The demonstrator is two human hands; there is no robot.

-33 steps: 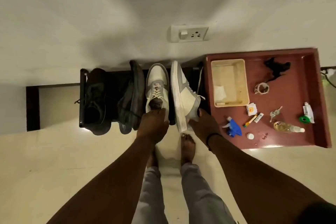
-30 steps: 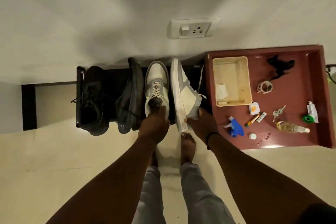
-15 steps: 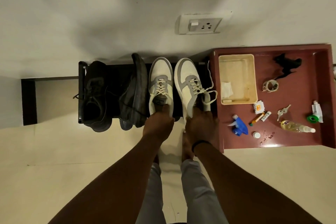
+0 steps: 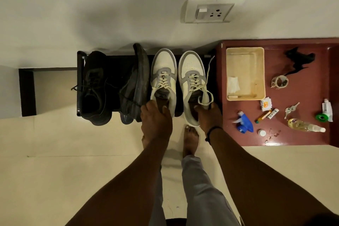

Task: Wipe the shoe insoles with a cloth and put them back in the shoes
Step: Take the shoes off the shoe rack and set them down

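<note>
Right sneaker (image 4: 192, 86) rolled from its side to upright since a second ago, now sole-down beside left sneaker (image 4: 163, 80) on black rack (image 4: 80, 82), toes to wall, likely squared up as a pair. Left hand (image 4: 156, 121) curled over left sneaker's heel collar, fingertips at the opening; right hand (image 4: 207, 115) pinching right sneaker's collar, lace loop draped across fingers (image 4: 211, 105). Insoles not visible, presumably inside.
</note>
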